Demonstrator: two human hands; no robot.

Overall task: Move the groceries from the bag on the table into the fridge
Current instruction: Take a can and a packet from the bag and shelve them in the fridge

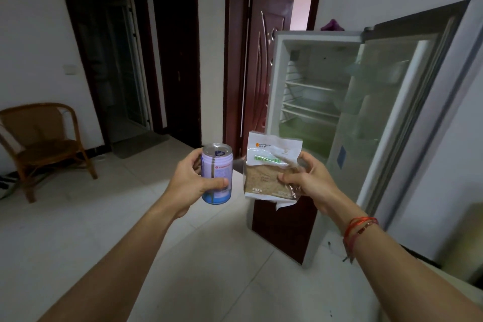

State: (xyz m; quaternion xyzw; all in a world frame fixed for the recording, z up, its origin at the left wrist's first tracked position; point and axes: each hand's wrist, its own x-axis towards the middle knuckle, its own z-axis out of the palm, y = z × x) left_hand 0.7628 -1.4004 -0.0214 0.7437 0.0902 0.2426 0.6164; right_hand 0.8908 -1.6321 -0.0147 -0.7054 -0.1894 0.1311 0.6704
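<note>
Fingers (194, 162) grip one can (217, 165), one bread packet (266, 178).

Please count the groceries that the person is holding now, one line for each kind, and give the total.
Drink can: 1, in the left hand
Bread packet: 1, in the right hand
Total: 2

left hand (188, 181): arm outstretched, grips can (218, 165) | right hand (313, 181): arm outstretched, pinches packet (266, 165)
</note>
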